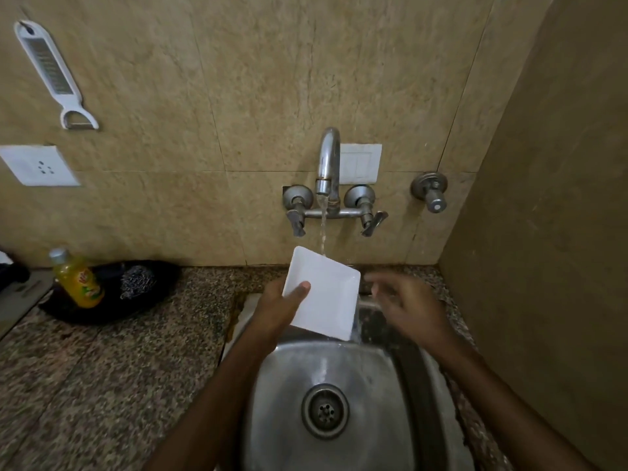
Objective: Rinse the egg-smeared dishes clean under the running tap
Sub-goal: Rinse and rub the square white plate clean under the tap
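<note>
Round steel sink (272, 419) below; your left hand (275, 309) clamps the square white plate (323, 294) tilted under the tap's stream (323, 229) for runoff, right hand (413, 309) open, blurred.

Home kitchen: steel sink (401, 362), wall tap (328, 171), hanging grater (51, 71).

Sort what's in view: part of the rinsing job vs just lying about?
In the job: white square plate, left hand, right hand, tap, water stream, sink.

Lying about: grater-peeler, yellow bottle, steel scrubber, wall socket.
</note>
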